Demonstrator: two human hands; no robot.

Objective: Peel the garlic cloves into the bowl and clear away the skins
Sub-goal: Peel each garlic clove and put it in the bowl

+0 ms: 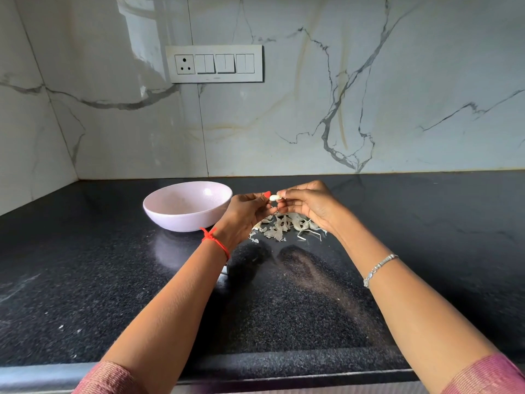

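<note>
One garlic clove (274, 197): pale, smooth, mostly bare. Held above counter (113, 280), pinched between left grip (246, 214) and right grip (308, 206), fingertips of both curled on it. One pink bowl (159, 194) at 9 o'clock of clove. One heap of papery skins (284, 227) at 6 o'clock, on counter.

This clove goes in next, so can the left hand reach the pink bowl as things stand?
Probably yes: the left hand is beside the bowl with nothing between them, though it and the right hand both pinch the clove.
</note>
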